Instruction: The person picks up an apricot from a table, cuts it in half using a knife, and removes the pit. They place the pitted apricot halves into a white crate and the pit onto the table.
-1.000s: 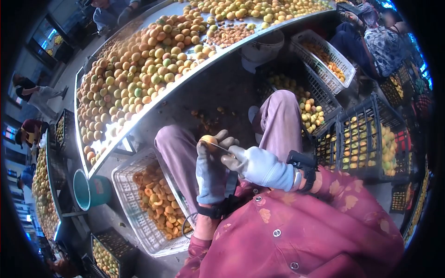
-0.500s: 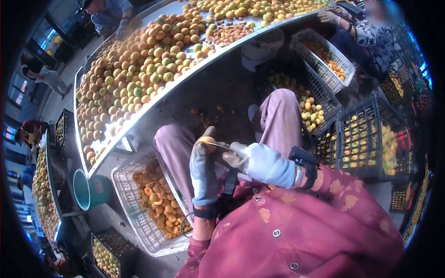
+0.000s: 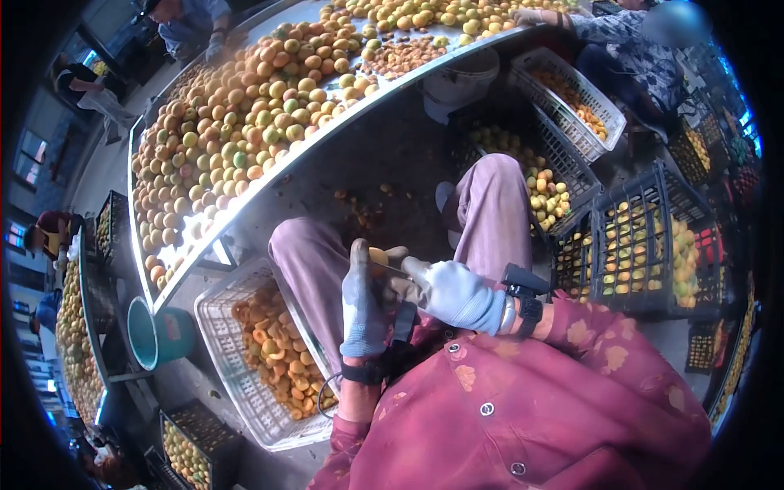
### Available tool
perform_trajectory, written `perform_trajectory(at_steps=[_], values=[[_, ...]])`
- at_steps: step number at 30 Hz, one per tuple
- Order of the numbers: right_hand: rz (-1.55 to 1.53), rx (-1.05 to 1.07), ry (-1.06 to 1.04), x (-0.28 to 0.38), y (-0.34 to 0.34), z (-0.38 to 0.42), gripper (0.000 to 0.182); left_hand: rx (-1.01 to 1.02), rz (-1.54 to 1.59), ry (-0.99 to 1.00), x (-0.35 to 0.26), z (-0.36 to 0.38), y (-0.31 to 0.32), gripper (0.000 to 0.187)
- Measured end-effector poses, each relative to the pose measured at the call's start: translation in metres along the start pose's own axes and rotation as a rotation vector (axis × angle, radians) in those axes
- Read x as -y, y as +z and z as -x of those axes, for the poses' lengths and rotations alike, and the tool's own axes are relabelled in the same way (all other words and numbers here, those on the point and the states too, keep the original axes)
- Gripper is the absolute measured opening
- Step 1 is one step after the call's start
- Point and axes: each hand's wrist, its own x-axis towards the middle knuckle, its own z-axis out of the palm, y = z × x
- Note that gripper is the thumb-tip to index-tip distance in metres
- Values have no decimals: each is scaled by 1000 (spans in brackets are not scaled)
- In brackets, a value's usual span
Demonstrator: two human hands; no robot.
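Note:
Both my hands wear gloves with white cuffs and greyish, stained fingers. My left hand (image 3: 361,298) holds an apricot (image 3: 378,256) between thumb and fingers, above my lap. In my right hand (image 3: 453,292) is a small knife (image 3: 394,269), its thin blade against the apricot. The knife's handle is hidden inside my fingers. Below and left of my left hand stands a white plastic crate (image 3: 214,327) holding many halved, pitted apricots (image 3: 282,351).
A metal-edged table (image 3: 269,175) ahead carries heaped whole apricots (image 3: 237,139) and a pile of pits (image 3: 402,59). Dark crates (image 3: 645,245) of apricots stand at right, a white crate (image 3: 563,106) beyond them. A green bucket (image 3: 175,335) sits at left. Co-workers sit around the table.
My left hand has turned, and the apricot has shifted slightly right and down, showing less. A co-worker at the right now reaches an arm onto the table. A person at far left has moved.

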Motion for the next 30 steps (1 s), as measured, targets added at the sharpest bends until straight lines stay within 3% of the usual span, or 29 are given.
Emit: perform_trajectory(at_steps=[2,5,7,10,11,13,16,18,19,20,21,22,24,25,26,28,30], values=[[-74,17,-1,1,0,-1,35,-20,-20,-3,3,-1,-4,63],[-61,170,189,10,-6,-2,41,-40,-83,63,7,2,-5,61],[-430,306,347,12,-11,-4,42,-52,-91,196,8,4,-1,59],[-655,386,351,1,-7,-3,39,14,-30,241,16,3,-7,60],[-654,389,350,-2,-4,-1,39,12,-29,242,17,2,-6,60],[-450,149,55,-5,1,2,38,20,-54,395,14,3,-2,64],[-234,258,16,-5,-18,1,35,97,-114,486,21,-8,-21,67],[-119,305,30,-4,-37,4,33,95,-101,418,16,-2,-31,69],[-375,239,142,-4,-44,6,33,52,-10,450,17,-7,-35,55],[-632,167,258,-3,-48,7,34,49,-7,448,17,-8,-36,55],[-799,142,363,-4,-52,2,34,6,-129,418,16,-6,-34,49],[-754,130,396,-7,-52,-5,37,-33,-251,388,16,-6,-32,46],[-812,123,417,9,-50,-17,39,-67,-605,571,23,-8,-21,54],[-785,101,371,6,-37,-21,44,-78,-775,652,22,-5,-15,58],[-517,220,387,4,-35,-30,40,-93,-945,734,21,-2,-10,62],[-793,329,455,8,-32,-37,36,-111,-892,746,27,-4,-11,67],[-852,368,415,8,-29,-36,33,-92,-899,731,27,-2,-15,64]])
